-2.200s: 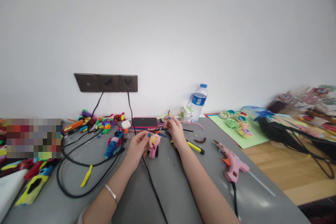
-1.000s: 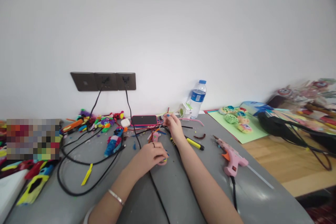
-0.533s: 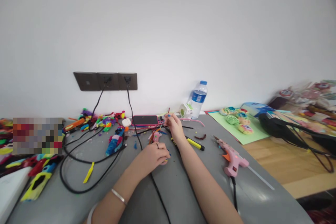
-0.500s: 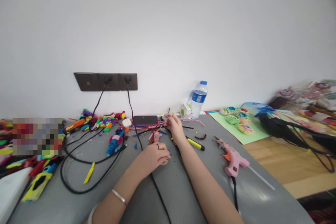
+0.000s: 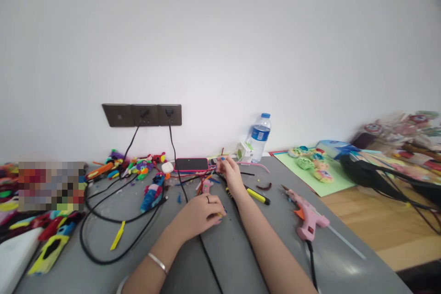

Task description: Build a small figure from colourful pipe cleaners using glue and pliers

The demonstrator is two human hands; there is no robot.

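Observation:
My left hand [image 5: 201,213] lies palm down on the grey table [image 5: 223,257], its fingers curled over a small pink and yellow fuzzy piece [image 5: 219,214] that only peeks out at the fingertips. Just beyond it stands a small pink figure [image 5: 206,185]. My right hand [image 5: 230,172] reaches further back, its fingers pinched among thin coloured pipe-cleaner strands [image 5: 210,177] in front of a phone in a pink case [image 5: 191,164]. What the pinch holds is too small to name. A black cable [image 5: 206,257] runs under my left hand.
A pink glue gun [image 5: 308,217] lies right of my forearm, a yellow-black cutter [image 5: 257,195] near my right wrist. A water bottle [image 5: 260,135] stands by the wall. Wall sockets [image 5: 143,115] feed looping black cables [image 5: 103,220]. Colourful fuzzy toys [image 5: 138,165] fill the left; green paper [image 5: 320,177] lies right.
My left hand has brought the pink piece down from the air and now covers it flat on the table. My right hand has stayed at the strands. The view has tilted up slightly.

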